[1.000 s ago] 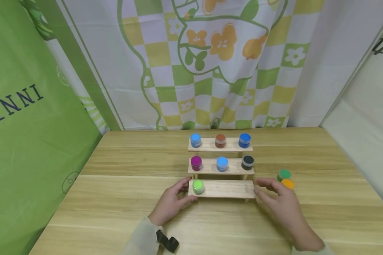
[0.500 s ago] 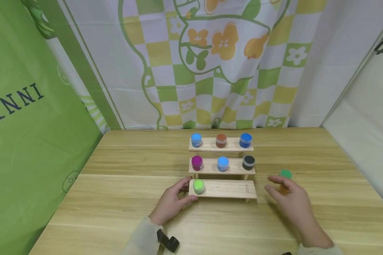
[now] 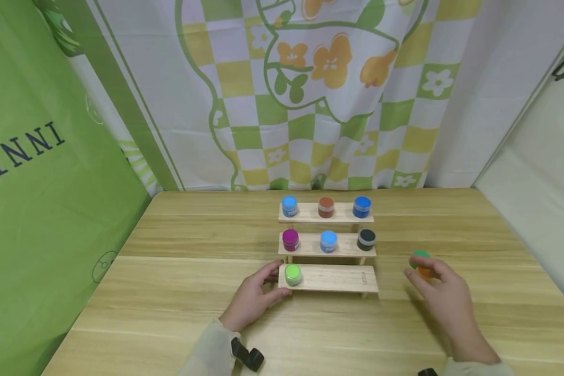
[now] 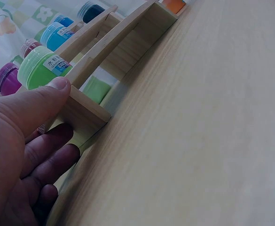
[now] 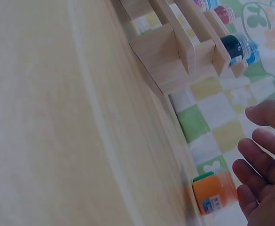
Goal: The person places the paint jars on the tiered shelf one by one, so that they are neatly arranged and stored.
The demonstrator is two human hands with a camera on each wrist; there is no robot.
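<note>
A three-tier wooden display stand (image 3: pixel 336 278) stands on the table. Its lowest tier carries a lime-green paint jar (image 3: pixel 293 274) at the left end. My left hand (image 3: pixel 253 298) holds that end, its thumb on the front edge beside the jar and its fingers round the side. Right of the stand, an orange paint jar (image 5: pixel 210 194) and a green paint jar (image 3: pixel 421 254) stand close together on the table. My right hand (image 3: pixel 447 295) hovers by them with parted fingers and nothing in its grasp, partly hiding both jars in the head view.
On the middle tier are purple (image 3: pixel 290 240), light blue (image 3: pixel 328 241) and black (image 3: pixel 366 239) jars. The top tier bears light blue (image 3: pixel 289 207), brown (image 3: pixel 326 207) and dark blue (image 3: pixel 362 207) ones. A patterned curtain (image 3: pixel 244 130) hangs behind the table.
My right hand has left the right end of the stand and moved right to the orange and green paint jars. My left hand has stayed on the stand.
</note>
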